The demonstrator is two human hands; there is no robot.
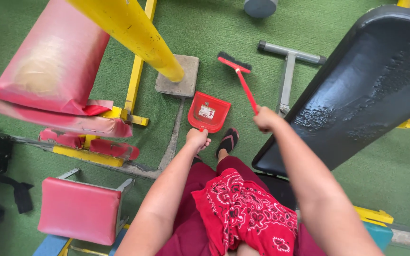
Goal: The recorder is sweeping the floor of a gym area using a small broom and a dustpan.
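My left hand [198,139] grips the handle of a red dustpan [209,112], which rests on the green turf with its mouth facing away from me. A little to the right, my right hand [265,118] is closed around the red handle of a broom [241,76]. Its black-bristled head lies on the turf just beyond the dustpan, apart from it. My foot in a black sandal [227,141] stands below the dustpan, between my two hands. A red patterned cloth [243,213] hangs at my waist.
A black padded bench [371,85] slopes along the right. A yellow post [134,33] stands on a concrete slab [179,76]. Worn pink pads on a yellow frame [58,66] fill the left, with a pink seat [79,208] below. A grey T-shaped bar [288,71] lies ahead.
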